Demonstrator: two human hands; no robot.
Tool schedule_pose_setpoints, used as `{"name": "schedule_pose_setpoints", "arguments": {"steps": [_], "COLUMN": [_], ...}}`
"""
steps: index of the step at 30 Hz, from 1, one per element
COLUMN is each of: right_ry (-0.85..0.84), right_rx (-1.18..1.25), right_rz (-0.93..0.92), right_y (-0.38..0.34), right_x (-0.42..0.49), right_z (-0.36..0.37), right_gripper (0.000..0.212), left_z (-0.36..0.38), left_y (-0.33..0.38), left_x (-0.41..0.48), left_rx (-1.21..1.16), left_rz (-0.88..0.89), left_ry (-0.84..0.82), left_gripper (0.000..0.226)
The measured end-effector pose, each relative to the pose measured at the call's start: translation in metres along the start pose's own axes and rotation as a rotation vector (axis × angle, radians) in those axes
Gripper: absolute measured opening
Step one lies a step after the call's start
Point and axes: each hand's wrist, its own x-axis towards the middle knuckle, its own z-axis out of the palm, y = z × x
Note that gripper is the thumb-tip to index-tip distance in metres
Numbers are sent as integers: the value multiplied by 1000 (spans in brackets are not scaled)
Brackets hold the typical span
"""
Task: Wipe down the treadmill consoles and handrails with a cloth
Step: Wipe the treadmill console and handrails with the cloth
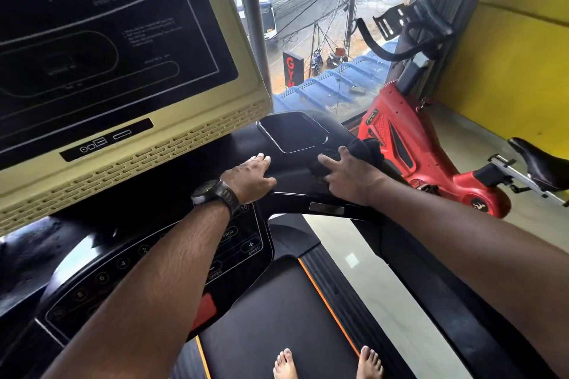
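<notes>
I stand on a treadmill whose cream-framed black console screen fills the upper left. Below it lies a black keypad panel with speed buttons. To the right sits a black tray on the console's right wing. My left hand, with a watch on the wrist, rests flat with straight fingers on the black surface beside the tray. My right hand grips a dark cloth bunched against the right edge of the console, above the black handrail.
A red spin bike with black handlebars and saddle stands close on the right, by a yellow wall. A window ahead looks down on a street. My bare feet stand on the treadmill belt.
</notes>
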Motion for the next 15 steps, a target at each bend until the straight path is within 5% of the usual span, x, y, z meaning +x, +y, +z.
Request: {"name": "schedule_pose_setpoints", "arguments": {"steps": [6,11,13,15], "right_ry": [-35,189,347,337], "right_rx": [245,1142,1526,1586], "right_rz": [183,701,782,771], "right_y": [1,-17,-35,-64], "right_x": [-17,-27,-12,7], "right_z": [-16,-32,-56,-83], "right_gripper": [31,43,51,50], "left_z": [3,3,3,3], "left_y": [-2,-2,-4,-6], "left_x": [-2,-3,-3,-7], "left_rx": [12,13,8,10], "left_rz": [-4,22,15,4], "left_ry": [11,15,31,40], "left_gripper": [68,66,63,65]}}
